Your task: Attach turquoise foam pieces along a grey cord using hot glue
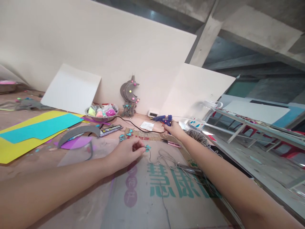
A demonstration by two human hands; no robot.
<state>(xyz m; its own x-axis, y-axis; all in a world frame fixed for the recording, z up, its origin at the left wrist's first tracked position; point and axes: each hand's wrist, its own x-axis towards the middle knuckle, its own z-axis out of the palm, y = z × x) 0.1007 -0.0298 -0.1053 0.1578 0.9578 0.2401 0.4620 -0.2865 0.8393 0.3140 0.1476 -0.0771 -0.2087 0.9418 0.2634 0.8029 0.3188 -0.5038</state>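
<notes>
Fingers of my left hand (124, 155) are closed in a narrow pinch on a small turquoise piece (148, 148), which sits at their tips just above a printed sheet (147, 210) with green characters. A thin grey cord (164, 159) runs down from beside that piece and lies in loose loops to its right. My right hand (175, 129) is wrapped around the handle of a blue glue gun (165, 119), whose nozzle points left, near a white square (147, 126); I see a small red light on its body. Its black cable (130, 121) curves off to the left across the tabletop (28, 167). Below the gun lies a pink-handled tool (173, 144), and a coil of grey cord (197, 137) rests beside my right forearm. Further back, a grey moon-shaped ornament (126, 92) stands against a white board (152, 57), with a bowl (102, 119) of colourful packets to its left. A turquoise sheet (45, 128) overlaps a yellow one (9, 154) on my left.
</notes>
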